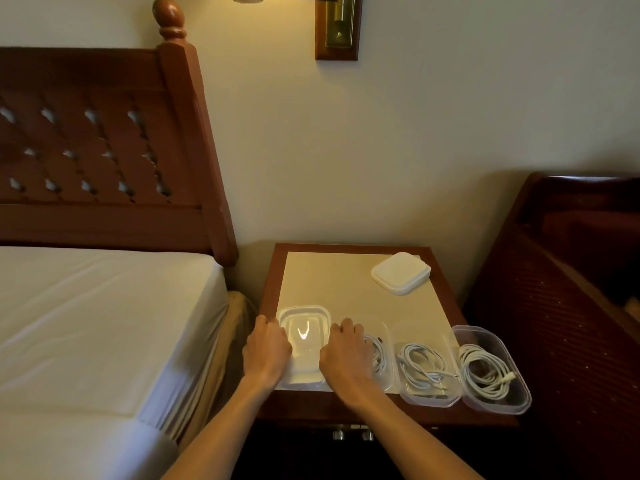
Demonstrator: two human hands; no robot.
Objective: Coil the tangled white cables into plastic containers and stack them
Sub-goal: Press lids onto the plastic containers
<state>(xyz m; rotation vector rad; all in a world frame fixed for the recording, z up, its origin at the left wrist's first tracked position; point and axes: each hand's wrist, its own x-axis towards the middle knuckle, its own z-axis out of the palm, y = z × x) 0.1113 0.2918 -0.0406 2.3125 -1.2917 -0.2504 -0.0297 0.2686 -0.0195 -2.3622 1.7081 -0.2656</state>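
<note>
I see four clear plastic containers in a row along the near edge of the nightstand. The leftmost container looks to have nothing in it but a bright reflection on its surface; I cannot tell whether a lid covers it. My left hand rests at its left edge with the fingers curled down over the rim, and my right hand sits at its right edge, fingers curled in the same way, so the two hands grip this container from both sides. The right hand also partly covers the second container, just beside the first, where a coiled white cable shows past the knuckles. The third container holds another coiled cable, and the fourth container, at the right corner and overhanging the table edge, holds a third coil. All three of these stand open. Farther back on the right of the tabletop lies a stack of white lids, well apart from the row. A bed with a wooden headboard stands to the left, and a brass wall lamp hangs above.
</note>
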